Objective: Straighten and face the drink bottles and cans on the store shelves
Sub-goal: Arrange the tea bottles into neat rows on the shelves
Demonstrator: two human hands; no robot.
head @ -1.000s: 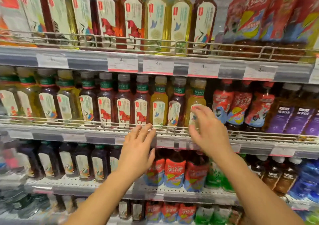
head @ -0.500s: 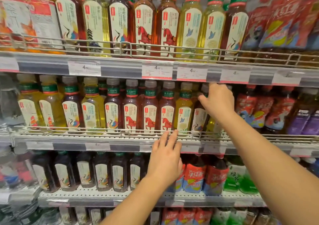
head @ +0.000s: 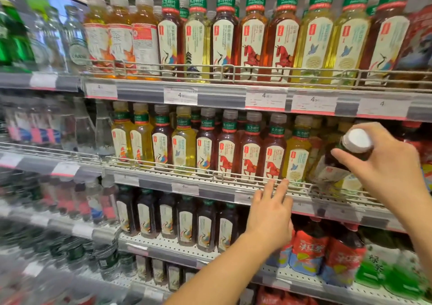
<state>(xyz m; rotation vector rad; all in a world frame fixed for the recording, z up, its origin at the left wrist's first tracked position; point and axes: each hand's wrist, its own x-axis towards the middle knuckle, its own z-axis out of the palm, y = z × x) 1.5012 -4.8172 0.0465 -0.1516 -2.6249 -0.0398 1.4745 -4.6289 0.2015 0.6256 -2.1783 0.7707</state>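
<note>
Rows of tea bottles with cream labels fill the shelves. My right hand (head: 388, 164) grips the neck of a dark tea bottle (head: 336, 166) with a white cap, tipped outward over the wire rail (head: 187, 168) at the right end of the middle shelf. My left hand (head: 268, 209) is open, fingertips resting on that rail below the red-horse bottles (head: 249, 155). A yellow tea bottle (head: 298, 150) stands just left of the tipped one. The top-shelf bottles (head: 252, 36) stand upright, labels forward.
Price tags line each shelf edge (head: 266, 100). Dark tea bottles (head: 187, 223) and red-labelled bottles (head: 308, 251) stand on the shelf below. Water bottles (head: 77, 40) and green bottles (head: 14, 38) fill the blurred left bay. Green drinks (head: 374, 269) sit at the lower right.
My right hand has taken hold of the dark bottle's neck and tilted it out toward me. My left hand stays on the rail. The view has moved in closer and shifted left.
</note>
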